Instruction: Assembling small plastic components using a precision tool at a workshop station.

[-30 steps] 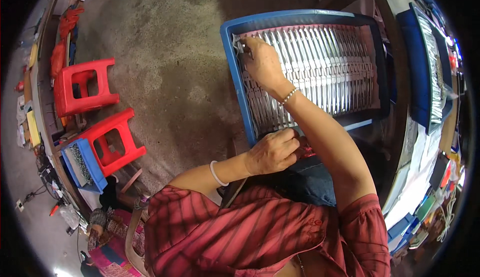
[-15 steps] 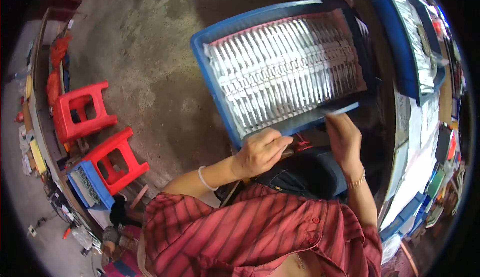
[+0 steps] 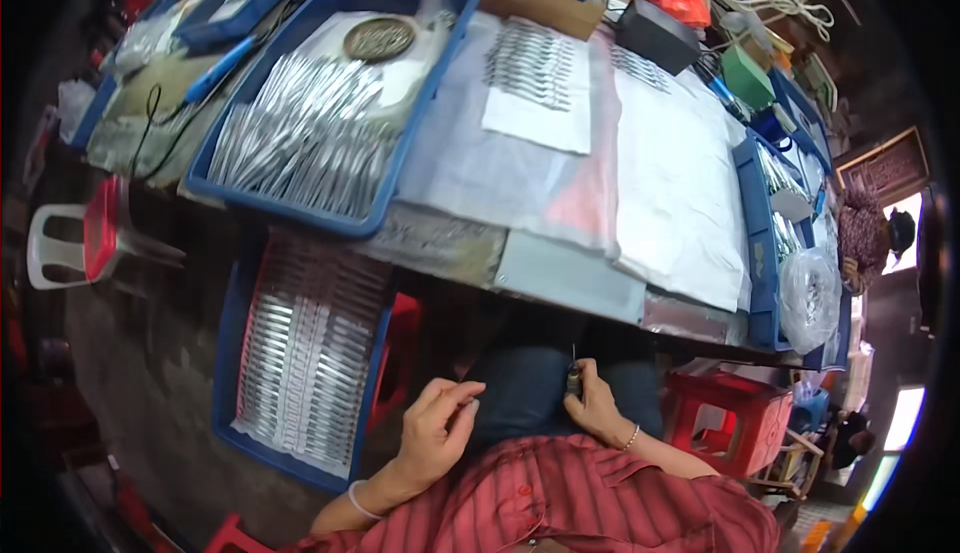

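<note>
Both my hands are above my lap. My left hand (image 3: 438,431) is closed in a pinch, thumb against fingertips; what it holds, if anything, is too small to tell. In my right hand (image 3: 598,409) is a small dark tool (image 3: 573,381), gripped upright with a thin shaft pointing up. Left of my left hand, below the table edge, stands a blue tray (image 3: 226,393) lined with neat rows of silvery metal pieces (image 3: 310,353). On the table, another blue tray (image 3: 408,168) holds loose slender metal pieces (image 3: 310,143) and a round brown disc (image 3: 379,40).
Rows of small metal parts (image 3: 530,65) lie on white paper on the table (image 3: 570,278). A blue bin (image 3: 762,253) with a clear plastic bag (image 3: 808,301) is at the right. A red stool (image 3: 725,418) stands beside me. Another person (image 3: 868,233) is at far right.
The view has swung right, from the floor and lower tray to the table. My hands have drawn away from that tray to my lap, and the dark tool now shows in my right hand.
</note>
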The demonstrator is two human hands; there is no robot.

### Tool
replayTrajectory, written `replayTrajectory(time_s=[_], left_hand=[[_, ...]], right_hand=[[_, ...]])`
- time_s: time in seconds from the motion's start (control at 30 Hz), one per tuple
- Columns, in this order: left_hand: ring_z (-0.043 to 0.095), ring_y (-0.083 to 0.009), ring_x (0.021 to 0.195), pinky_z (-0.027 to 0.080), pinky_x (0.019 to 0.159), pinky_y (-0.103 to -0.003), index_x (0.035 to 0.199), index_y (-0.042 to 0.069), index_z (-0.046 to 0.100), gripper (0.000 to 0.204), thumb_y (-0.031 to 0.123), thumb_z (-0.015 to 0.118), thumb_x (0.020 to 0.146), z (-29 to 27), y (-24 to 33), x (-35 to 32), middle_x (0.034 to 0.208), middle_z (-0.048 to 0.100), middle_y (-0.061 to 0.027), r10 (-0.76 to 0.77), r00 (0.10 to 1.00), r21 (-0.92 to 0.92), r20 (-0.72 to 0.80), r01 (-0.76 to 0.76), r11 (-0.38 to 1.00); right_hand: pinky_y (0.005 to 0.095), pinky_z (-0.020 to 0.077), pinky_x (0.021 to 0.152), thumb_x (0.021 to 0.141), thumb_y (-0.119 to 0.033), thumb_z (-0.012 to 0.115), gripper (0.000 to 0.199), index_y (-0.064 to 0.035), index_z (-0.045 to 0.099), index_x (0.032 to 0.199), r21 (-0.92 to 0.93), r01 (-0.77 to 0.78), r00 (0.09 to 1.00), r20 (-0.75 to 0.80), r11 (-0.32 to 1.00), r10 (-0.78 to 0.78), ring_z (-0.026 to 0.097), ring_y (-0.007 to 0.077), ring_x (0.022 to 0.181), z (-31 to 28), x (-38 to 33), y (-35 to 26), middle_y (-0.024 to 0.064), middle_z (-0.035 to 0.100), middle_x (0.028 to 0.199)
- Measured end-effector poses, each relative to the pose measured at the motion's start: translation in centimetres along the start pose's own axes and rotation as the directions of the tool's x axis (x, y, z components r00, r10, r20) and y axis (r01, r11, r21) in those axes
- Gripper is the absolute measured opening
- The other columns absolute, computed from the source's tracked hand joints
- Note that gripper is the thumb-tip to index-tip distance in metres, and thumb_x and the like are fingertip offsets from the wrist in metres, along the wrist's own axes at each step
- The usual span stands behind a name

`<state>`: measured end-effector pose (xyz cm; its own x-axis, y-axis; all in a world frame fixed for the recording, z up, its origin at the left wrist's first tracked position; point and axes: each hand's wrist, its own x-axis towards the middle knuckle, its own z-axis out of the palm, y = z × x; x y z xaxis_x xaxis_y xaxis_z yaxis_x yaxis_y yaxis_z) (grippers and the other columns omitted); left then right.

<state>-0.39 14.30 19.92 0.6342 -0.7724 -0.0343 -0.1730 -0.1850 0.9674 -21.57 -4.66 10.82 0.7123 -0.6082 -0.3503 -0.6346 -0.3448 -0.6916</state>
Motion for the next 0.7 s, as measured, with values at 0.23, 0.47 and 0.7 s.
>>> replayTrajectory(time_s=[0.23, 0.47, 0.7], left_hand=[[0.057, -0.0272, 0.074, 0.047, 0.066, -0.034, 0.106, 0.0, 0.061, 0.025, -0.002, 0.059, 0.081, 2.3, 8.5, 18.4, 0.091, 0.055, -0.016, 0.418, 0.904, 0.351, 0.086, -0.42, 0.837], [0.058, -0.0312, 0.088, 0.045, 0.077, -0.039, 0.103, 0.003, 0.061, 0.024, 0.003, 0.063, 0.079, 4.3, 4.4, 36.0, 0.1, 0.057, -0.0144, 0.594, 0.732, 0.712, 0.334, -0.609, 0.35], [0.059, -0.0259, 0.09, 0.04, 0.083, -0.039, 0.101, 0.006, 0.059, 0.021, 0.006, 0.06, 0.08, 5.6, 3.9, 39.7, 0.097, 0.059, -0.0101, 0.471, 0.69, 0.779, 0.55, -0.627, 0.008]], right_hand=[[0.0362, 0.0427, 0.053, 0.083, -0.015, 0.062, 0.027, -0.0004, 0.05, 0.102, 0.234, 0.152, 0.988, -0.074, 0.96, -0.138, 0.054, 0.0237, 0.057, -0.2, 1.9, 3.4, 0.0124, 0.054, 0.068], [0.0389, 0.0458, 0.058, 0.081, -0.016, 0.063, 0.029, 0.0004, 0.054, 0.104, 0.356, -0.025, 0.996, 0.091, 0.934, -0.008, 0.058, 0.0313, 0.063, -1.8, 3.1, 3.8, 0.0165, 0.057, 0.073], [0.042, 0.0467, 0.07, 0.079, -0.014, 0.062, 0.032, 0.0016, 0.056, 0.106, 0.437, -0.098, 0.984, 0.174, 0.894, 0.023, 0.059, 0.0361, 0.079, -2.7, 3.5, 4.6, 0.02, 0.059, 0.086]])
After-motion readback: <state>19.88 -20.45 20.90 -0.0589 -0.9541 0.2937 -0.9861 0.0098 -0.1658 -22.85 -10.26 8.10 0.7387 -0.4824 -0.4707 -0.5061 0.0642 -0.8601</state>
